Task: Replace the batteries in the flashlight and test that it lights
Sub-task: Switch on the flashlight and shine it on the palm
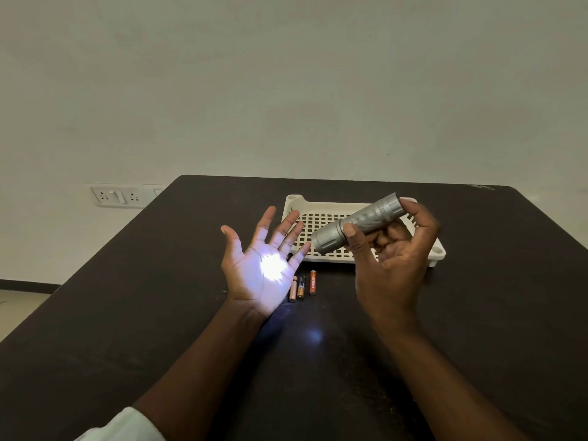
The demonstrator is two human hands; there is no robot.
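Note:
My right hand [393, 262] grips a silver flashlight [359, 222] above the table, its head pointing down and left. The flashlight is lit: a bright white spot falls on the palm of my left hand [257, 265], held flat with fingers spread, palm up. A fainter patch of light lies on the table below my left wrist. Three small batteries [302, 285] lie side by side on the table between my hands, two gold-and-black and one orange.
A white perforated plastic tray [321, 218] sits on the dark table [159, 313] behind my hands, partly hidden by the flashlight and my right hand. A wall socket panel [119, 196] is at the left, beyond the table's edge.

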